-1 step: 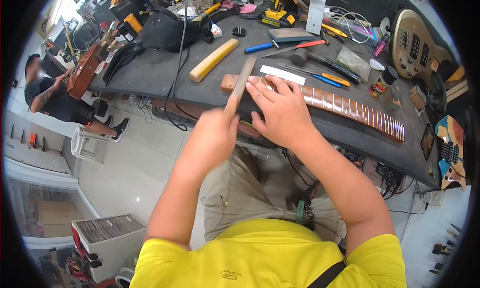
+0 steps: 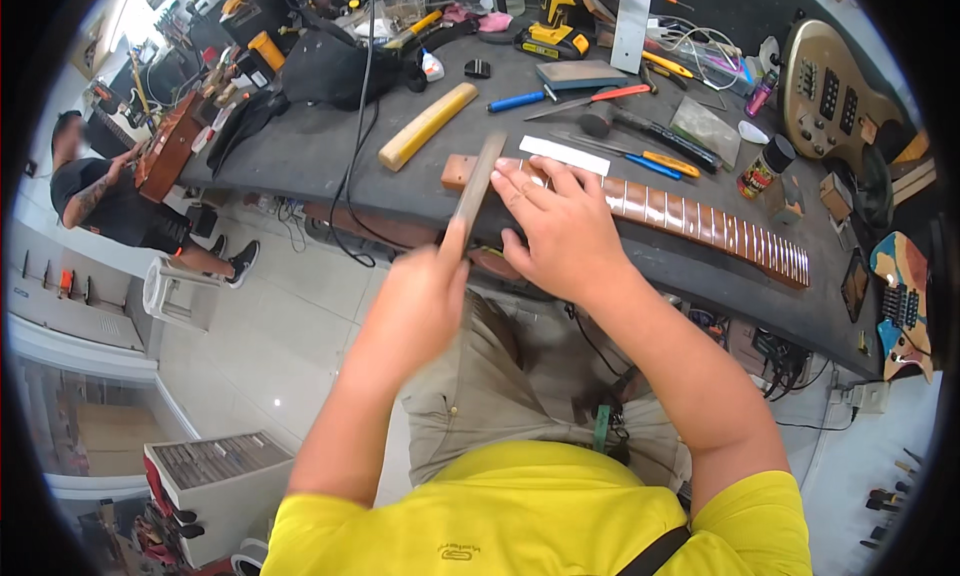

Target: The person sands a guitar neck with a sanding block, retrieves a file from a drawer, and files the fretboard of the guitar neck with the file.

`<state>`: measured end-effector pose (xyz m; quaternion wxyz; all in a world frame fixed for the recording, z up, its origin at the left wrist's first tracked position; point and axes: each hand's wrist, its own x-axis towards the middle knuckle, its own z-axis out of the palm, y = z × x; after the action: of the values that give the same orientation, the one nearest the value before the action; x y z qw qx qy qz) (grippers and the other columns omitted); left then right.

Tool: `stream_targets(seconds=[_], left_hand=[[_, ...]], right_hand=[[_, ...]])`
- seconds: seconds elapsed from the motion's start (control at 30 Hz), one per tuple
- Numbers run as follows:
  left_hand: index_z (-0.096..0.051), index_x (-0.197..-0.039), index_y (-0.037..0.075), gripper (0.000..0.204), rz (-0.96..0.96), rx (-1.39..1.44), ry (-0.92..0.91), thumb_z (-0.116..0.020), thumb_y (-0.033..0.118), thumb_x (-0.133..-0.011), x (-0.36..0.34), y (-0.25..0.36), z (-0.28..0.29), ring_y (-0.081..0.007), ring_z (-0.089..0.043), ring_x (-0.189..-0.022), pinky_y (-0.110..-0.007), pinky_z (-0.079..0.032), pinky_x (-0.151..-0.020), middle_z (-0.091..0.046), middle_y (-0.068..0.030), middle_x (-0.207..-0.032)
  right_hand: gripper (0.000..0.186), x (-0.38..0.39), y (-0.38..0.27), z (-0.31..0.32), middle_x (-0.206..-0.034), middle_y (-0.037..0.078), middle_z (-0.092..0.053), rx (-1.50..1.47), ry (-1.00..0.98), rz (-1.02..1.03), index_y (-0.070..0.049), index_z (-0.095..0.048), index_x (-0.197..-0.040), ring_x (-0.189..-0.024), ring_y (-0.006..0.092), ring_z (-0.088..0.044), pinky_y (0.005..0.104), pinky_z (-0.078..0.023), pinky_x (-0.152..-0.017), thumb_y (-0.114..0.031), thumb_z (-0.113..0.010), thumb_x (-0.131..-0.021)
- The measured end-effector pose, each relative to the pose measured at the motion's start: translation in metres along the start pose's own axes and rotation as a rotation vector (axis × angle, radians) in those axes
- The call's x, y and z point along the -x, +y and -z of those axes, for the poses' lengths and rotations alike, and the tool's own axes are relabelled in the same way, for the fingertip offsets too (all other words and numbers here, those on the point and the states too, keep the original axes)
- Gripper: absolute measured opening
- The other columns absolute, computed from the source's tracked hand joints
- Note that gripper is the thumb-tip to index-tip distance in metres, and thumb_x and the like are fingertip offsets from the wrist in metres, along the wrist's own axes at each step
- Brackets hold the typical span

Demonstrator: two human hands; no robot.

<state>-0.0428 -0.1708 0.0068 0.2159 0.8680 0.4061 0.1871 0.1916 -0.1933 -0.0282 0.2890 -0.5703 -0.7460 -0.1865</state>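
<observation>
My left hand point(image 2: 418, 301) is closed around the lower end of a flat, grey-brown, file-like stick point(image 2: 482, 181), blurred by motion. The stick slants up and away across a guitar neck point(image 2: 690, 213) near its left end. My right hand point(image 2: 565, 216) lies on the fretboard with fingers stretched out and apart, its fingertips close to the stick. Part of the neck is hidden under that hand. Beyond the fingers rests a white strip point(image 2: 565, 154).
On the dark workbench point(image 2: 320, 141) lie a yellowish wooden block point(image 2: 428, 126), a black-handled hammer point(image 2: 650, 131), a sharpening stone point(image 2: 582, 73) and a spray can point(image 2: 765, 166). A cable point(image 2: 345, 176) hangs over the front edge. Another person point(image 2: 110, 191) works at far left.
The stick and my left hand have slid slightly toward me across the neck. My right hand and the neck stay in place.
</observation>
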Motion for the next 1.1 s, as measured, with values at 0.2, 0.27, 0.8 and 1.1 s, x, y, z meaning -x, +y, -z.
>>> stream_targets(seconds=[0.2,0.27,0.8,1.1], left_hand=[[-0.062,-0.150,-0.003,0.045,0.029,-0.027,-0.033,-0.066,0.006,-0.106,-0.045,0.008,0.009,-0.0485,-0.075,-0.091,-0.055,-0.057,-0.081,-0.073,-0.0330,-0.097],[-0.062,-0.150,-0.004,0.045,0.027,-0.007,-0.053,-0.067,0.006,-0.106,-0.045,0.015,0.014,-0.0486,-0.074,-0.091,-0.055,-0.057,-0.081,-0.074,-0.0326,-0.097],[-0.054,-0.156,-0.009,0.055,-0.171,-0.035,0.062,-0.067,0.000,-0.104,0.017,-0.009,0.002,-0.0528,-0.070,-0.085,-0.056,-0.055,-0.077,-0.071,-0.0312,-0.089],[-0.056,-0.154,-0.007,0.051,-0.125,-0.043,0.058,-0.066,0.003,-0.106,0.028,-0.018,-0.006,-0.0521,-0.069,-0.086,-0.057,-0.053,-0.077,-0.071,-0.0299,-0.091]], right_hand=[[0.065,-0.004,-0.010,-0.003,-0.153,0.008,-0.071,-0.013,0.005,0.003,-0.005,-0.073,-0.144,-0.140,0.0329,-0.063,0.0517,-0.045,-0.117,-0.028,-0.082,-0.084],[0.065,-0.002,-0.007,-0.003,-0.152,0.007,-0.072,-0.016,0.005,0.006,-0.005,-0.073,-0.144,-0.140,0.0326,-0.062,0.0514,-0.045,-0.117,-0.028,-0.082,-0.084],[0.069,-0.003,-0.006,-0.001,-0.155,0.008,-0.069,0.006,-0.023,-0.002,-0.005,-0.069,-0.149,-0.142,0.0333,-0.060,0.0509,-0.044,-0.118,-0.028,-0.081,-0.086],[0.068,-0.002,-0.005,-0.003,-0.154,0.008,-0.070,0.010,-0.030,0.014,-0.004,-0.070,-0.148,-0.143,0.0330,-0.060,0.0516,-0.043,-0.118,-0.030,-0.081,-0.086]])
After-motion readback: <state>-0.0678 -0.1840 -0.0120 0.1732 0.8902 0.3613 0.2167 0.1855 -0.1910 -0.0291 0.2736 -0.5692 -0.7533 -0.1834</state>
